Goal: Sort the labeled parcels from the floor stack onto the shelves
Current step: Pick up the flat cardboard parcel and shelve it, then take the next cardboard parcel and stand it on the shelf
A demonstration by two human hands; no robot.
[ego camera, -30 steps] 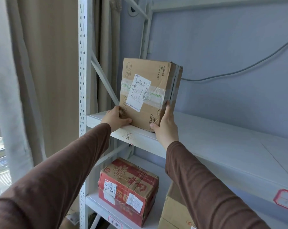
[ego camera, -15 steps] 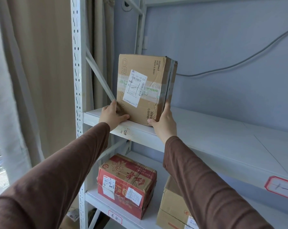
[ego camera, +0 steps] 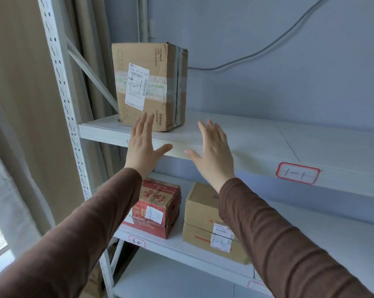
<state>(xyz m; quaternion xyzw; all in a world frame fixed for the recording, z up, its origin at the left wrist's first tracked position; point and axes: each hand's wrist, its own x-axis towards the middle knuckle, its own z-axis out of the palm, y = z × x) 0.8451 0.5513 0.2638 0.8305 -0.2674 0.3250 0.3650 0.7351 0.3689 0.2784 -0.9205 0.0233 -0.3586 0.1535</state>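
Upper centre of frame, the taped cardboard parcel (ego camera: pixel 149 84) looks stiff, probably lightish; grab its side faces. My left hand (ego camera: pixel 143 147) and right hand (ego camera: pixel 212 151) are spread, holding nothing.

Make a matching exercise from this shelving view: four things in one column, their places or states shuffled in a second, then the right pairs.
Things
1. tall brown parcel
2. red carton
3. tan box marked 1-2
4. left hand

Places or states
A. lower shelf, right of its neighbour
B. open, holding nothing
C. upper shelf, upright at the left end
D. lower shelf, nearest the upright post

Pairs: 1-C, 2-D, 3-A, 4-B
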